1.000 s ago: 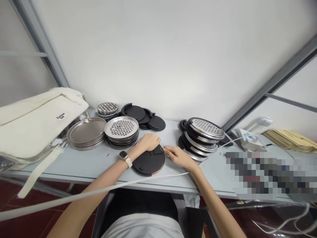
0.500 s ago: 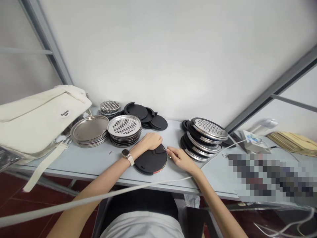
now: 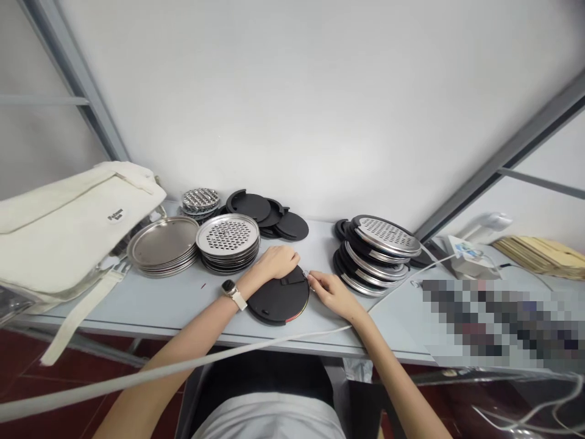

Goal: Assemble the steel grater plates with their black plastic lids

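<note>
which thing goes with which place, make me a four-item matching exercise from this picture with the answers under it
Things
1. cream bag
2. watch
3. black disc
4. yellowish stack

Places
A. just right of the white box
B. partly covered by the left hand
C. at the far left of the picture
D. strapped around the left wrist

Pairs
1-C
2-D
3-B
4-A
</note>
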### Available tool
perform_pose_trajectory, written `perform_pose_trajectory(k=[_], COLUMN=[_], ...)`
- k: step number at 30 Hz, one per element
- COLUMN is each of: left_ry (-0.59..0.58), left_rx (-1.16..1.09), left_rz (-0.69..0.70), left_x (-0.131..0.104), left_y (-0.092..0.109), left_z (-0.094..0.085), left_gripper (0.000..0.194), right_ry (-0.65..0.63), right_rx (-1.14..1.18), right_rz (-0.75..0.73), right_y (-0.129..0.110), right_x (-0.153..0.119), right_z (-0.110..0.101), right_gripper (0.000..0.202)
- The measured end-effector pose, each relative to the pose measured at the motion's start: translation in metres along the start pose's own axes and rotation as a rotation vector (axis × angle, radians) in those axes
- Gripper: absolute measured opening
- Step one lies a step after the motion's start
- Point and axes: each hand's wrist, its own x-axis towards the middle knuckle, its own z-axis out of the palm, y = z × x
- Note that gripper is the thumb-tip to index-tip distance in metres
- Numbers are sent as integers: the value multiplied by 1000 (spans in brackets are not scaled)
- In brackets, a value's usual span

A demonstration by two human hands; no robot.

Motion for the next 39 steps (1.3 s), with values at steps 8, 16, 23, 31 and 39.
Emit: perform_pose_trajectory(k=[8,16,23,31,39], left_ry=[31,43,19,11,-4], left_rx=[1,9,12,28,22], left_rz=[-46,-51,20,72,77], left_x=[2,2,-2,-4,-4], left_y=[-4,-9,-3,-1,-2], left_z=[2,-1,-2,-2,-2], left_gripper=[47,46,47,47,44], right_ry=[27,58,90,127,142], right_rx=[8,-2,42,76,40], right_rz=[18,-4,-20,-25,-24], right_y=[2,-2,-3,-5,-6], right_x=[-2,-4,-3,-4,-3], right_z=[0,5,4,4,5], right_gripper=[36,35,32,20,25])
